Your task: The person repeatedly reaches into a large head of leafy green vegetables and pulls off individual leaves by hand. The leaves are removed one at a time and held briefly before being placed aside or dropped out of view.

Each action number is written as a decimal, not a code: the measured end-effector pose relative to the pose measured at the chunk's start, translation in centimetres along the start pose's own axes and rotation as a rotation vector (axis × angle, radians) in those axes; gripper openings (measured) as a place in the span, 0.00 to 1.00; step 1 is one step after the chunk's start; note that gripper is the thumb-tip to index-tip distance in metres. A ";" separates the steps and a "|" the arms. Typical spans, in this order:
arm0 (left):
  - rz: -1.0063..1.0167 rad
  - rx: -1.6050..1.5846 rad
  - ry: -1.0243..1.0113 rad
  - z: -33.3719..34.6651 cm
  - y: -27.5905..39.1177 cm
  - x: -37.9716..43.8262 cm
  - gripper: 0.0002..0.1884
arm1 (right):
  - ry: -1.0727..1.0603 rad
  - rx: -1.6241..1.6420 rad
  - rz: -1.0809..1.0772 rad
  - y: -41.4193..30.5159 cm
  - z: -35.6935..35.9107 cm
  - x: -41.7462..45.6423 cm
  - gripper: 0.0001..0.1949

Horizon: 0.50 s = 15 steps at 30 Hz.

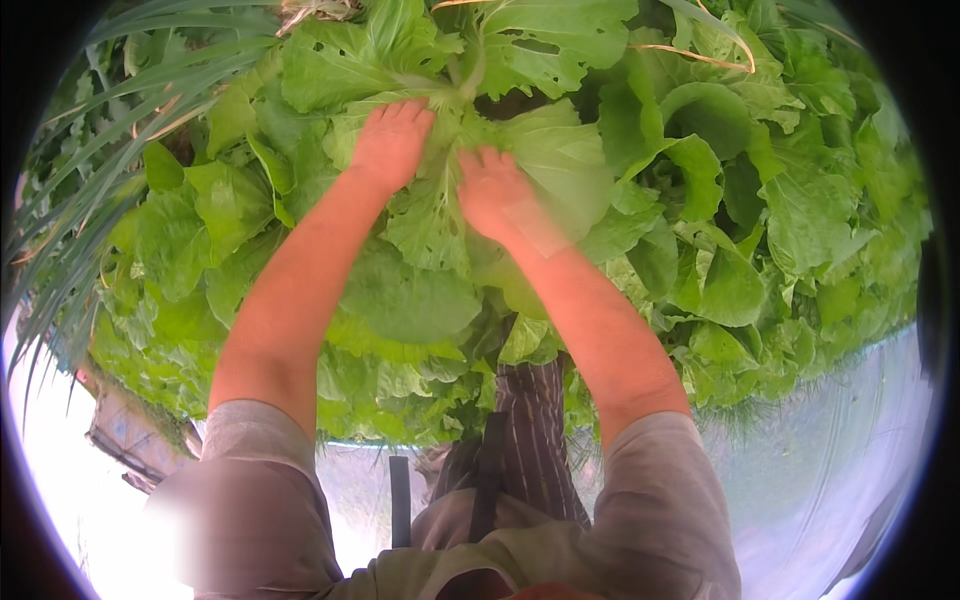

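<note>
Before me spreads a leafy green plant that looks like a Chinese cabbage, its broad pale-ribbed leaves fanned out and pitted with insect holes. My left hand lies back-up on the leaves left of its centre. On the near right side of that centre, my right hand rests against the leaves, fingertips pointing inward. The hands are apart, with a holed leaf between and below them. Both palms are hidden, as is anything under the fingertips, so whether either hand grips a leaf does not show.
More leafy plants crowd in on the right, and others grow on the left. Long, narrow onion-like leaves arch in from the upper left. Dry brown stalks cross the upper right. My striped trouser leg stands among the foliage.
</note>
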<state>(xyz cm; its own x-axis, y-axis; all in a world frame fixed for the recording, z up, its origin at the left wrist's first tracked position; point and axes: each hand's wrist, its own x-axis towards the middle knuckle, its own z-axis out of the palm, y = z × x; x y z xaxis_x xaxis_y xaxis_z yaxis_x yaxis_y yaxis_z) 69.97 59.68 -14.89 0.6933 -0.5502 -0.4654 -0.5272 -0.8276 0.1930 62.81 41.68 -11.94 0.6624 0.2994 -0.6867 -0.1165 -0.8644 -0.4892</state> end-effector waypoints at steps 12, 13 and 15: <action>-0.019 -0.085 0.023 -0.2 0.5 -1.1 0.20 | 0.072 0.074 -0.016 0.3 0.2 -0.6 0.25; -0.019 -0.076 0.039 -0.3 0.5 -1.1 0.20 | 0.079 0.076 -0.017 0.3 0.4 -0.5 0.25; 0.002 -0.066 0.081 -0.9 1.2 -0.8 0.19 | 0.091 0.066 -0.016 0.4 0.6 -0.4 0.25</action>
<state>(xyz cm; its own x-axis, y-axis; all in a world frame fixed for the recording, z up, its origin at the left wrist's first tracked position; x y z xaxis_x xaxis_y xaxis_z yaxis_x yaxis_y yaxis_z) 69.19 59.05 -13.51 0.7315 -0.5565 -0.3941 -0.4964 -0.8308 0.2518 62.05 41.43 -12.20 0.7290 0.2721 -0.6281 -0.1518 -0.8305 -0.5359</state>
